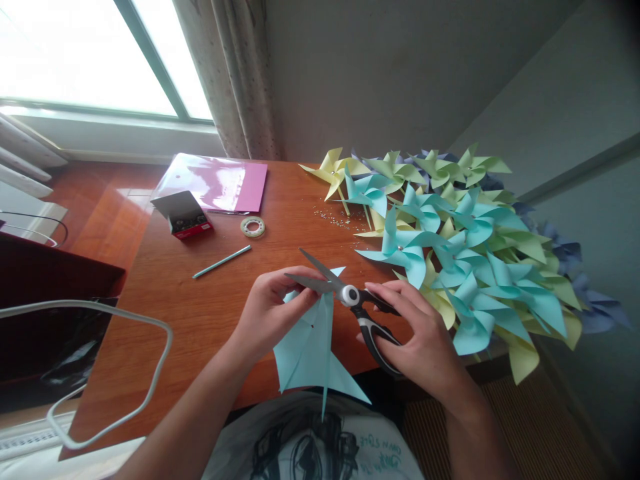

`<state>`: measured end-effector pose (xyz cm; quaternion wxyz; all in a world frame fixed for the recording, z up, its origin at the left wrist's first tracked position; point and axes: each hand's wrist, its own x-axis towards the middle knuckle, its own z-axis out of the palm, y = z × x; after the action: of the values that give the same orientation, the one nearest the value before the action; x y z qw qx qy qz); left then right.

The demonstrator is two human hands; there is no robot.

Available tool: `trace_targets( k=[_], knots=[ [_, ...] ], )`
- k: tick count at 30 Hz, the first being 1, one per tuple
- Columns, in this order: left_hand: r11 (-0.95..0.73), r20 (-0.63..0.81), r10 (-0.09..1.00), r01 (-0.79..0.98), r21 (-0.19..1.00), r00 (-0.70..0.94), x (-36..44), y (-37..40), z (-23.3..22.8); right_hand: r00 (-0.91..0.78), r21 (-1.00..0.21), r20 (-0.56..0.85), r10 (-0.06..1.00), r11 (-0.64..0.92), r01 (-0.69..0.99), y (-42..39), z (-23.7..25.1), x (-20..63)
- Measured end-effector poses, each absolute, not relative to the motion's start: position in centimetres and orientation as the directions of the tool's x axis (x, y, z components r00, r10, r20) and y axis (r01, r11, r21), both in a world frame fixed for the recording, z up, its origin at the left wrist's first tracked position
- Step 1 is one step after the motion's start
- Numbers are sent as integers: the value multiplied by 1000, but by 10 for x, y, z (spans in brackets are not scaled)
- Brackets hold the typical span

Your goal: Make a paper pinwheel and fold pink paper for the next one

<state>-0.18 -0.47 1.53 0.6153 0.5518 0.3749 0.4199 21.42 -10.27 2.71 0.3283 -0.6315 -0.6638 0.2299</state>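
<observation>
My left hand [273, 308] pinches a folded light-blue paper sheet [311, 353] near its upper edge, over the table's front edge. My right hand [419, 333] grips the black and white handles of a pair of scissors [350, 295]. The scissor blades are apart and point left, with the paper's top corner between them. The paper hangs down toward my lap.
A large pile of blue, green and yellow paper pinwheels [465, 253] covers the right side of the wooden table [170, 313]. A pink folder [220, 181], a small box of pins [183, 213], a tape roll [253, 227], a blue straw [221, 261] and scattered pins [336, 217] lie behind.
</observation>
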Motion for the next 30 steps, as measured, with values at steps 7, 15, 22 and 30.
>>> trace_targets(
  k=[7,15,22,30],
  knots=[
    [17,10,930,-71,997,368,-2,-4,16,10,-722,149,989,102,684,-102,26,214],
    [27,5,930,-83,996,368,-1,-4,16,23,-718,143,989,88,690,-102,28,212],
    [29,4,926,-82,996,378,-1,-5,16,24,-717,140,990,85,692,-103,29,212],
    [21,-1,927,-51,998,376,-2,-4,15,18,-700,166,986,105,706,-103,28,212]
  ],
)
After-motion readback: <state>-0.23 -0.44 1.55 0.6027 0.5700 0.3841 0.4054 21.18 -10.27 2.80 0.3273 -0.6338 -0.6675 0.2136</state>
